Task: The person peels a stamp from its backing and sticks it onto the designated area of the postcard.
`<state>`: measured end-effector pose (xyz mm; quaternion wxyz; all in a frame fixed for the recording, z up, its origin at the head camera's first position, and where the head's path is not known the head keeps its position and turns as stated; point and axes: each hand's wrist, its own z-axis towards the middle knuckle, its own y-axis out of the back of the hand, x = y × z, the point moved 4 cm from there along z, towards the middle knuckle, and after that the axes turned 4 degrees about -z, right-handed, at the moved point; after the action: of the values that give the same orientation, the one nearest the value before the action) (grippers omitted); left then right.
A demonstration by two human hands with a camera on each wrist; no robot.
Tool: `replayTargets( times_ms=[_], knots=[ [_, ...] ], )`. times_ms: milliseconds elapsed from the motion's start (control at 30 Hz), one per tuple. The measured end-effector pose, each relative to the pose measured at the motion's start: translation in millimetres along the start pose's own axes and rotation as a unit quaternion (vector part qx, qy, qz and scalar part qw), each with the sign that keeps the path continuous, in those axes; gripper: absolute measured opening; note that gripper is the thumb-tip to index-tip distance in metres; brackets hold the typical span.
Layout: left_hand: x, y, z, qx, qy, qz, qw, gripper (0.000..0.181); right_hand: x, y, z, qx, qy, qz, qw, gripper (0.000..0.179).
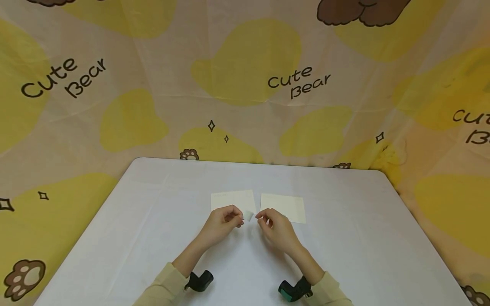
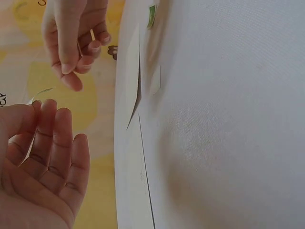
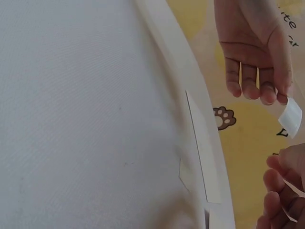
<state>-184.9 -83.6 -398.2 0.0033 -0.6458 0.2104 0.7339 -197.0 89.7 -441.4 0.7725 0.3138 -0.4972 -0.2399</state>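
My left hand (image 1: 222,223) pinches a small, slightly bent whitish piece (image 1: 248,216), like a bit of paper or film, between thumb and forefinger. In the right wrist view the piece (image 3: 290,117) hangs from those fingertips, while the other fingers of that left hand (image 3: 252,52) lie nearly straight. Facing it across a narrow gap is my right hand (image 1: 279,229), its fingers bent and its thumb tip close to the forefinger. Whether anything thin sits between those right fingertips (image 3: 275,156) is not clear. Both hands are raised over the table.
Two pale cards, one left (image 1: 231,199) and one right (image 1: 283,207), lie on the white table (image 1: 153,229) beyond the hands. A small pale piece (image 3: 185,174) and a small green-and-white piece (image 2: 151,16) also lie there. Behind hangs a patterned cloth (image 1: 245,63).
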Motion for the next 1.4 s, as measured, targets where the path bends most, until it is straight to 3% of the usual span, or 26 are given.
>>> replayTargets(
  times_ms=[300,467,667,900,1233,1400],
  knots=[
    [32.2,-6.0,9.6,-0.006,0.001,-0.002,1.0000,0.007,7.9,6.1,3.3,-0.028,0.011,0.020,0.9993,0.017],
    [37.4,-8.0,12.0,-0.006,-0.016,-0.009,0.9998,0.008,10.1,6.7,3.6,-0.029,0.012,0.032,0.9990,0.015],
    [34.3,-8.5,11.8,-0.008,-0.015,0.002,0.9998,0.007,11.4,7.9,4.5,-0.042,0.013,0.033,0.9985,0.010],
    [2.4,-6.1,1.7,-0.003,-0.007,0.000,1.0000,0.008,12.1,10.0,4.1,-0.061,0.016,0.034,0.9974,0.010],
    [0.7,-6.0,2.2,-0.014,0.000,0.001,0.9999,0.007,15.8,14.1,2.8,-0.080,0.041,0.047,0.9948,0.012],
    [16.5,-7.2,7.9,-0.027,0.000,0.005,0.9996,0.007,17.7,16.1,1.4,-0.112,0.088,0.022,0.9895,0.014]
  ],
)
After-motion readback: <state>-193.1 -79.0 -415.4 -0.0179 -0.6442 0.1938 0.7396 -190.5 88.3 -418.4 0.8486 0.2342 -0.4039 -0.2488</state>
